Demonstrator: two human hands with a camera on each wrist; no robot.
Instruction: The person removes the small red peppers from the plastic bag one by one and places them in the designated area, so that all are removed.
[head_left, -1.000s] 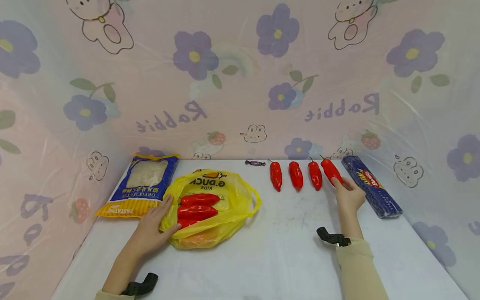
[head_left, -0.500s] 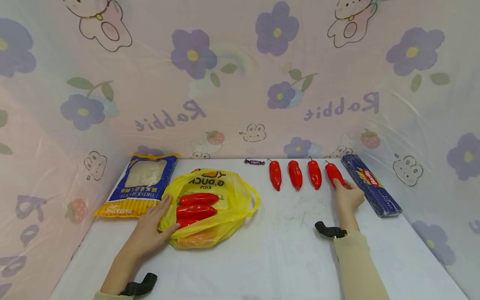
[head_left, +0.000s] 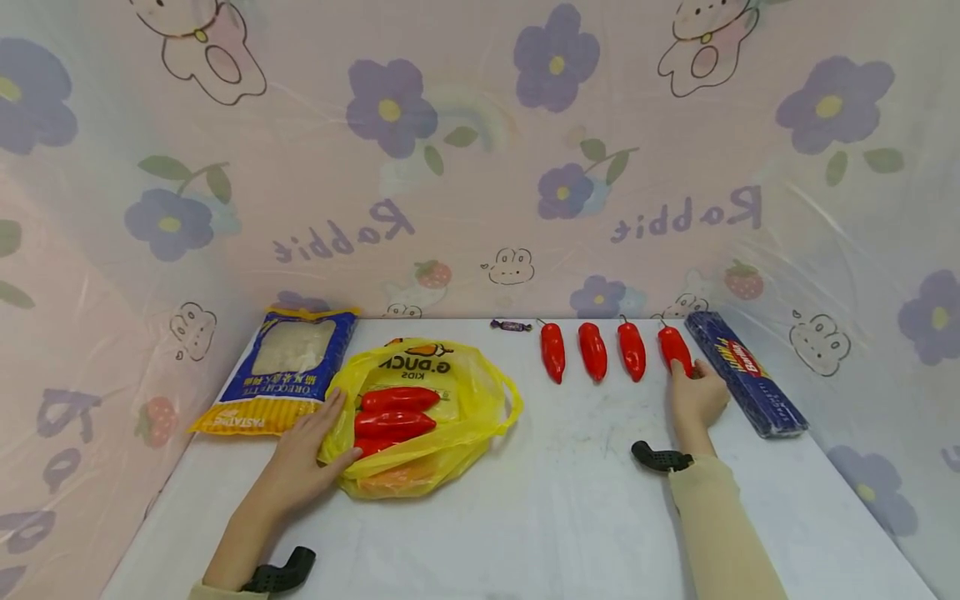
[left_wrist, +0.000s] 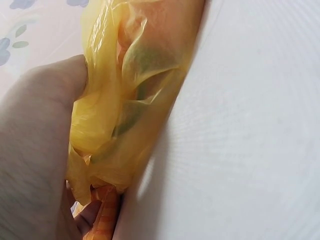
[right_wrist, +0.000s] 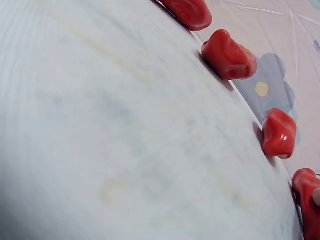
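My left hand (head_left: 303, 458) rests at the left side of a yellow plastic bag (head_left: 480, 392), fingers and thumb spread against its rim. Inside the bag's mouth lie several red chili peppers (head_left: 397, 424); something orange shows through the plastic. In the left wrist view my thumb (left_wrist: 75, 75) touches the yellow film. At the right, my right hand (head_left: 699, 398) pinches the lower end of the rightmost red chili pepper (head_left: 675, 347), which lies on the table. To its left, three more lie in a row: the nearest chili pepper (head_left: 632, 350), a middle one (head_left: 592, 352) and a far-left one (head_left: 552, 352).
A blue and yellow pasta bag (head_left: 288, 367) lies behind my left hand. Right of the pepper row is a dark blue spaghetti pack (head_left: 746, 375). A small purple wrapped candy (head_left: 512, 326) lies at the table's back edge, before a printed curtain (head_left: 480, 167).
My right hand has shifted the rightmost chili pepper slightly right and toward me, turning it straighter, with its stem end farther from the row. The left hand and yellow bag stay put.
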